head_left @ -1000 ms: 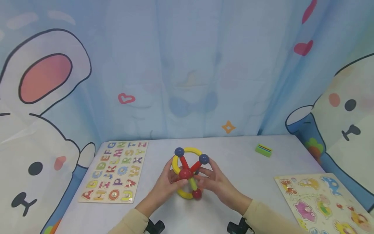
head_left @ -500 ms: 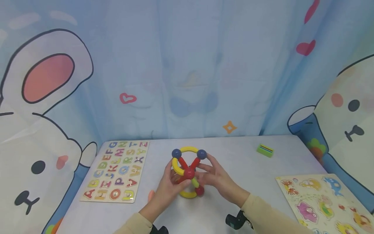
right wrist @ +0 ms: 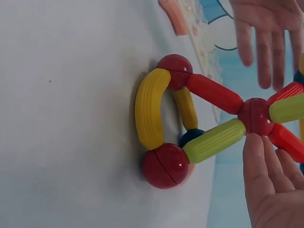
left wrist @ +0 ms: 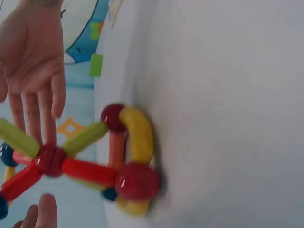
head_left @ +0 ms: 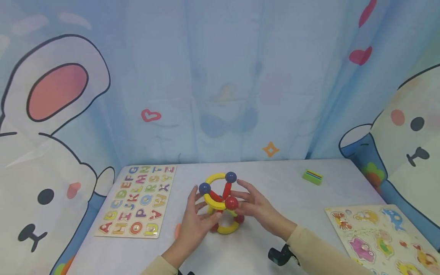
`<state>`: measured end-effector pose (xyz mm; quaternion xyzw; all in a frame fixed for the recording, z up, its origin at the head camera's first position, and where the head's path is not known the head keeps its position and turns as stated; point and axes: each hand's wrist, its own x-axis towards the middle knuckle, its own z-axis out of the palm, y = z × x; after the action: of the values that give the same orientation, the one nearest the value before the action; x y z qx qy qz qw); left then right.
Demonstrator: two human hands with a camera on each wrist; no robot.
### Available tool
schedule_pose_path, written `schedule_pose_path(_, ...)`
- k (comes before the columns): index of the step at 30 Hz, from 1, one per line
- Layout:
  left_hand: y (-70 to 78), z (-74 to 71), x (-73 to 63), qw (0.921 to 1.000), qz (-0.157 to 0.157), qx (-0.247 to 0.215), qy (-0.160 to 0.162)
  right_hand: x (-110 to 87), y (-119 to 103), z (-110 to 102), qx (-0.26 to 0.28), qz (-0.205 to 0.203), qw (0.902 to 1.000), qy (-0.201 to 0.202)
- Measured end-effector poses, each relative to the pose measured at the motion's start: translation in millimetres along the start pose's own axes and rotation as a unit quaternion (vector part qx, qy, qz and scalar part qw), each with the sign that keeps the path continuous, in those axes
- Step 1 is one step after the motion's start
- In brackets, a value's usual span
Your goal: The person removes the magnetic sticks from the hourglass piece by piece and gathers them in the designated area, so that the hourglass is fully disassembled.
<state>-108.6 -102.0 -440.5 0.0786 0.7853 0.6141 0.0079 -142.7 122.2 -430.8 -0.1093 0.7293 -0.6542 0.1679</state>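
Observation:
A magnetic ball-and-rod model (head_left: 215, 205) stands on the table between my hands: an upper ring with blue and red balls, a lower ring of yellow curved rods, and straight red and green rods meeting at a middle red ball (right wrist: 256, 116). My left hand (head_left: 194, 225) is at its left side, fingers spread and loosely bent; the right wrist view shows those fingers (right wrist: 263, 52) straight and apart from the model. At the right is my right hand (head_left: 261, 212), fingers extended. Its fingertip appears at the middle ball in the right wrist view; contact is unclear.
An alphabet puzzle board (head_left: 135, 202) lies on the left, and an animal puzzle board (head_left: 381, 236) on the right. A green block (head_left: 312, 177) with coloured stripes is at the back right. Beside my left wrist lies a salmon-coloured piece (head_left: 177, 231). A printed curtain (head_left: 220, 76) hangs behind.
The model has turned between my hands, bringing an upper red ball to the front right. My hands have loosened around it. The salmon-coloured piece has come into sight beside my left wrist.

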Motion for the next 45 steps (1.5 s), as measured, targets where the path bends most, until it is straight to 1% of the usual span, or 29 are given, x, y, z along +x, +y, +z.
schedule_pose_path(1, 1.1, -3.2, 1.4, 0.9994, 0.021, 0.027, 0.004, -1.4, -1, 0, -0.018, -0.008, 0.9998, 0.007)
schedule_pose_path(3, 4.5, -9.6, 4.8, 0.9938, 0.065, 0.089, 0.009, -5.0, -3, 0, -0.057, -0.035, 0.9974, 0.028)
schedule_pose_path(5, 9.1, -16.0, 8.7, 0.9831, 0.106, 0.150, 0.005, -9.2, -7, 0, -0.099, -0.065, 0.9918, 0.048)
schedule_pose_path(7, 14.4, -22.1, 13.3, 0.9691, 0.136, 0.206, -0.010, -13.2, -12, -1, -0.144, -0.102, 0.9828, 0.053)
schedule_pose_path(10, 20.9, -27.8, 18.9, 0.9438, 0.172, 0.280, -0.036, -15.8, -21, -1, -0.189, -0.145, 0.9709, 0.023)
schedule_pose_path(12, 22.8, -29.6, 22.1, 0.9268, 0.196, 0.317, -0.050, -15.4, -24, -1, -0.215, -0.168, 0.9620, -0.004)
schedule_pose_path(13, 23.4, -29.8, 23.2, 0.9202, 0.207, 0.328, -0.055, -14.7, -25, 0, -0.224, -0.176, 0.9587, -0.014)
schedule_pose_path(14, 23.6, -29.7, 24.2, 0.9156, 0.215, 0.335, -0.058, -14.1, -25, 0, -0.227, -0.181, 0.9565, -0.024)
schedule_pose_path(15, 23.8, -29.6, 25.1, 0.9128, 0.220, 0.338, -0.062, -13.5, -25, 1, -0.231, -0.185, 0.9548, -0.030)
schedule_pose_path(16, 23.7, -29.6, 25.9, 0.9115, 0.223, 0.339, -0.065, -12.9, -25, 1, -0.234, -0.189, 0.9530, -0.034)
schedule_pose_path(18, 23.5, -29.3, 26.9, 0.9129, 0.222, 0.335, -0.070, -12.1, -24, 2, -0.242, -0.193, 0.9501, -0.037)
schedule_pose_path(23, 24.2, -29.7, 26.2, 0.9278, 0.186, 0.314, -0.075, -11.2, -25, 2, -0.251, -0.195, 0.9475, -0.034)
schedule_pose_path(25, 24.7, -30.0, 25.7, 0.9318, 0.171, 0.312, -0.075, -10.6, -25, 2, -0.251, -0.193, 0.9480, -0.035)
schedule_pose_path(26, 24.9, -30.1, 25.5, 0.9325, 0.166, 0.312, -0.075, -10.3, -26, 2, -0.251, -0.192, 0.9482, -0.036)
schedule_pose_path(28, 25.2, -30.3, 25.3, 0.9325, 0.162, 0.314, -0.076, -10.1, -26, 2, -0.251, -0.189, 0.9488, -0.035)
schedule_pose_path(32, 24.7, -30.3, 25.3, 0.9313, 0.168, 0.314, -0.076, -9.6, -26, 2, -0.251, -0.187, 0.9492, -0.033)
schedule_pose_path(35, 24.4, -30.3, 24.9, 0.9321, 0.172, 0.310, -0.075, -9.1, -26, 1, -0.251, -0.190, 0.9485, -0.034)
schedule_pose_path(41, 23.2, -29.7, 24.0, 0.9339, 0.168, 0.307, -0.073, -8.4, -26, 0, -0.252, -0.193, 0.9475, -0.040)
schedule_pose_path(45, 22.5, -29.3, 23.7, 0.9342, 0.172, 0.304, -0.071, -7.5, -26, -1, -0.254, -0.192, 0.9471, -0.041)
